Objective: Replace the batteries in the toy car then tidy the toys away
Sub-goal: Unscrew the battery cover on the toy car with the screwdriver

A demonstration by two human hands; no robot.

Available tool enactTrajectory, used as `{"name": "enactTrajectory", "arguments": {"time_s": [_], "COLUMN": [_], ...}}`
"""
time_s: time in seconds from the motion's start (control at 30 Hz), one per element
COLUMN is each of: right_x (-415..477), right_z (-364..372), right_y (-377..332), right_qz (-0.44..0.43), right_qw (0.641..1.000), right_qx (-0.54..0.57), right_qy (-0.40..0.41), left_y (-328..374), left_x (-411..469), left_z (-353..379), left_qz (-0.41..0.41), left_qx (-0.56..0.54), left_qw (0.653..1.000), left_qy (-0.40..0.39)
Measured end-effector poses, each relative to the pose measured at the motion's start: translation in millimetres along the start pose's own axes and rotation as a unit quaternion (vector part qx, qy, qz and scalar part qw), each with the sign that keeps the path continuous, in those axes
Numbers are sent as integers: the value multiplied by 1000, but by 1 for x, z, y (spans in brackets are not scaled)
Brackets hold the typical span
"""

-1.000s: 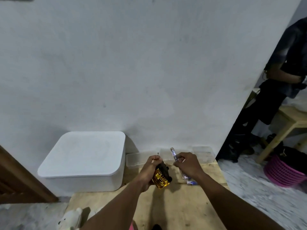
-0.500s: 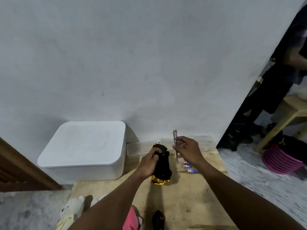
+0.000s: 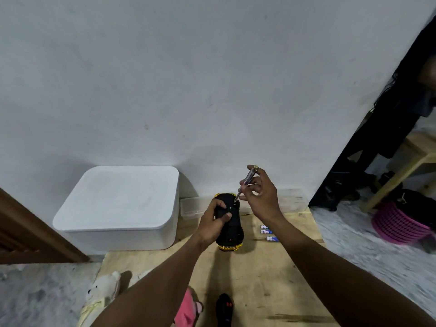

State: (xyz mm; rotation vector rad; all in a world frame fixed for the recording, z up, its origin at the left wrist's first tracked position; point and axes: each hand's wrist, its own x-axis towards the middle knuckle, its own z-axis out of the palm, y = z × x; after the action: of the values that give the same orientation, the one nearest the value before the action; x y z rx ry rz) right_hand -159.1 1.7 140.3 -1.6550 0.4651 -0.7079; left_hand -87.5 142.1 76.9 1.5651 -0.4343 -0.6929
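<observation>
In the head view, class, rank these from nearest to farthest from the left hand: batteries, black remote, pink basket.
From the left hand:
1. batteries, just right, on the table.
2. black remote, below, at the table's near edge.
3. pink basket, far right, on the floor.

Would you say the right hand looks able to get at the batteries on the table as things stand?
Probably yes: the batteries lie uncovered just beneath the right hand, though it holds a screwdriver.
</observation>
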Motion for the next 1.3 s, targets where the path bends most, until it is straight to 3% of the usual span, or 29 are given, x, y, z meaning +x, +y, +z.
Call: {"name": "enactTrajectory", "arguments": {"time_s": [0.77,1.3], "right_x": [-11,-19], "right_z": [5,8], "right_y": [-1,-2], "right_qz": [-26,-23], "right_qw": [999,997], "right_qx": [-45,-74], "right_qy": [-11,-10], "left_y": [-7,-7], "left_x": [1,-4], "left_z": [0,-2], "left_qz": [57,54], "left_qx": [64,56], "left_qw": [996,997], "left_qy": [23,13]}}
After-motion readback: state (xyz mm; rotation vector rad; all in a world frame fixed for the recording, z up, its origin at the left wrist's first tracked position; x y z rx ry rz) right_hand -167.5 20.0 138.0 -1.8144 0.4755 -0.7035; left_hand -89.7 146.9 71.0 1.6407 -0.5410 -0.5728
